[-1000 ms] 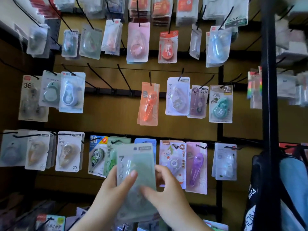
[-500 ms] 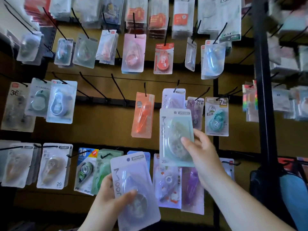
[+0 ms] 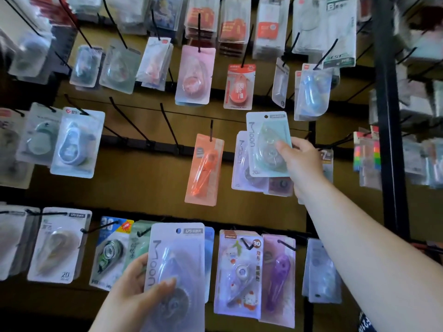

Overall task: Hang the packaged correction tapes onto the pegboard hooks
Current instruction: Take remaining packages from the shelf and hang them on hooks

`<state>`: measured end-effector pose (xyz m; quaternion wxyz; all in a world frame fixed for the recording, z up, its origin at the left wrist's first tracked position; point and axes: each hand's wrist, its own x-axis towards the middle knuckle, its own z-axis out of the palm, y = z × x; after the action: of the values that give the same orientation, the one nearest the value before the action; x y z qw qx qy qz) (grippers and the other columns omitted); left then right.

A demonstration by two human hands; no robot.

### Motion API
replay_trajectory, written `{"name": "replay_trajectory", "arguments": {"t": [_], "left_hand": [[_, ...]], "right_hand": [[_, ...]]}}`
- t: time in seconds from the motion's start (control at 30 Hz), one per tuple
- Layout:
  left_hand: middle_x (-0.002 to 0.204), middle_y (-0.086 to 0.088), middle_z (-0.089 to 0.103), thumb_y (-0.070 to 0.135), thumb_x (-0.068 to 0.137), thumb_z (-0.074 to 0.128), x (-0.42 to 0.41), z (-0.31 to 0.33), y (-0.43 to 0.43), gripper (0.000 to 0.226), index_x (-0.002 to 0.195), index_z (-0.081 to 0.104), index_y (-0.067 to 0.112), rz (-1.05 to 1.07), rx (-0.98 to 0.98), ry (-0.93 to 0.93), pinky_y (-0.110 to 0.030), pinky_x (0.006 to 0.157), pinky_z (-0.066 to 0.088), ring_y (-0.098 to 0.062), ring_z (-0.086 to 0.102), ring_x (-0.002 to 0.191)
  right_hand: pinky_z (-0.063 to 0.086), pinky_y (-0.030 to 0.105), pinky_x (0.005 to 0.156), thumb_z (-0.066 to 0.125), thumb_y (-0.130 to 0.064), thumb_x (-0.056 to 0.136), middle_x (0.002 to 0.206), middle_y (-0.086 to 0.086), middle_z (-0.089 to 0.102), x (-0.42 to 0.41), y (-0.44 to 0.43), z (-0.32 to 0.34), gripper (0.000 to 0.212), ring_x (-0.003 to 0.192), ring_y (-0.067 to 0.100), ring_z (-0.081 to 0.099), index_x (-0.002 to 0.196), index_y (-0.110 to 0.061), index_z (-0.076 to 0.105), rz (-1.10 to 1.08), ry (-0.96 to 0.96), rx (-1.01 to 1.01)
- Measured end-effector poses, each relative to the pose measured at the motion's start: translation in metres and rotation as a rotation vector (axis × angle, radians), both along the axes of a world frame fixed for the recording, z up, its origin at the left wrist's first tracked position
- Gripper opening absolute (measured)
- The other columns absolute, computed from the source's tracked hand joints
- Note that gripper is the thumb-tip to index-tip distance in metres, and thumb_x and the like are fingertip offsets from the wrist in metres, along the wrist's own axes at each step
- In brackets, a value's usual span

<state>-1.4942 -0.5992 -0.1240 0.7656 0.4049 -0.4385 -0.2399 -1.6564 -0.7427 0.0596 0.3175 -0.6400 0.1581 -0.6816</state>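
My right hand (image 3: 300, 161) grips a pale green packaged correction tape (image 3: 263, 144) by its right edge and holds it upright in front of the middle-row hook, where a lilac pack of the same kind (image 3: 239, 161) hangs behind it. Its hang hole is at the top, level with the hook area; whether the hook is through it I cannot tell. My left hand (image 3: 134, 291) holds a lavender packaged correction tape (image 3: 177, 264) low down, in front of the bottom row. The brown pegboard (image 3: 143, 183) fills the view.
Black hooks stick out towards me; three in the middle row (image 3: 129, 121) are bare. An orange pack (image 3: 205, 168) hangs left of my right hand. A black upright post (image 3: 388, 116) stands at the right, with more packs beyond it.
My right hand has lifted the green pack up and right, from below the lilac hanging pack to in front of its hook. The left hand keeps the lavender pack low.
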Motion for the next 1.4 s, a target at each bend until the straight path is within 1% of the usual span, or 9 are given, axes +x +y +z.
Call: {"name": "replay_trajectory", "arguments": {"t": [0.27,0.47,0.63,0.87,0.97,1.1,1.23,1.33,1.4], "left_hand": [[0.072,-0.008,0.076,0.032,0.014,0.090,0.007,0.006,0.005,0.095,0.102,0.058,0.017,-0.006,0.005,-0.006,-0.034,0.057,0.051,-0.028,0.071,0.068],[0.065,-0.006,0.075,-0.010,0.078,0.059,0.014,-0.005,0.005,0.032,0.094,0.056,0.017,0.030,0.023,0.035,-0.031,0.054,0.054,-0.022,0.069,0.065],[0.066,-0.008,0.075,0.008,0.038,0.090,0.012,-0.003,0.005,0.071,0.100,0.057,0.013,-0.014,0.002,0.010,-0.025,0.042,0.055,-0.019,0.070,0.054],[0.063,-0.005,0.074,-0.003,0.065,0.075,0.009,-0.003,0.003,0.041,0.096,0.055,0.016,0.004,0.036,0.041,-0.034,0.058,0.053,-0.021,0.070,0.061],[0.070,-0.009,0.075,0.023,0.016,0.094,0.006,-0.003,0.003,0.087,0.095,0.058,0.016,0.023,0.034,0.007,-0.039,0.067,0.050,-0.028,0.071,0.065],[0.066,-0.009,0.075,-0.008,0.070,0.071,0.008,0.000,0.004,0.040,0.099,0.057,0.015,0.024,0.060,0.028,-0.040,0.069,0.050,-0.029,0.069,0.070],[0.073,-0.012,0.075,0.011,0.037,0.091,0.007,0.002,0.005,0.072,0.101,0.058,0.016,0.027,0.058,-0.017,-0.038,0.064,0.053,-0.032,0.071,0.072],[0.067,-0.008,0.075,-0.005,0.070,0.069,0.007,0.003,0.002,0.034,0.091,0.057,0.019,0.049,0.043,-0.005,-0.037,0.064,0.051,-0.029,0.067,0.074],[0.068,-0.007,0.075,-0.011,0.075,0.065,0.007,0.003,0.000,0.036,0.088,0.056,0.021,0.053,0.060,-0.031,-0.037,0.066,0.051,-0.027,0.068,0.072]], "right_hand": [[0.040,0.023,0.037,0.052,-0.031,0.091,0.099,0.001,0.054,0.000,0.001,-0.002,0.019,0.061,0.017,0.053,0.106,-0.020,0.050,-0.027,0.019,0.074],[0.042,0.016,0.034,0.053,-0.029,0.090,0.093,-0.003,0.052,-0.003,0.006,0.001,0.019,0.070,0.014,0.055,0.105,-0.019,0.051,-0.111,0.045,0.033],[0.037,0.010,0.027,0.053,-0.027,0.090,0.094,-0.003,0.052,-0.005,0.005,-0.002,0.021,0.065,0.009,0.052,0.109,-0.019,0.054,-0.134,0.052,0.004],[0.038,0.019,0.036,0.050,-0.033,0.092,0.081,-0.004,0.052,-0.006,0.012,-0.005,0.014,0.063,0.013,0.051,0.099,-0.021,0.050,0.070,0.084,0.180],[0.036,0.013,0.030,0.051,-0.033,0.091,0.083,-0.006,0.052,-0.006,0.009,-0.008,0.015,0.062,0.014,0.051,0.100,-0.021,0.049,0.033,0.108,0.133],[0.040,0.021,0.037,0.052,-0.032,0.091,0.085,-0.005,0.052,-0.005,0.008,-0.001,0.015,0.060,0.013,0.051,0.099,-0.019,0.049,-0.010,0.095,0.081],[0.038,0.024,0.043,0.051,-0.027,0.092,0.078,-0.003,0.050,-0.004,0.010,0.009,0.014,0.059,0.013,0.050,0.095,-0.014,0.049,-0.032,0.129,0.068],[0.040,0.024,0.041,0.051,-0.028,0.092,0.079,-0.003,0.048,-0.003,0.004,0.007,0.014,0.063,0.014,0.049,0.098,-0.016,0.048,-0.016,0.189,0.136],[0.046,0.025,0.039,0.050,-0.028,0.092,0.078,-0.005,0.047,0.001,-0.002,0.003,0.009,0.063,0.014,0.050,0.095,-0.020,0.047,-0.057,0.238,0.147]]}}
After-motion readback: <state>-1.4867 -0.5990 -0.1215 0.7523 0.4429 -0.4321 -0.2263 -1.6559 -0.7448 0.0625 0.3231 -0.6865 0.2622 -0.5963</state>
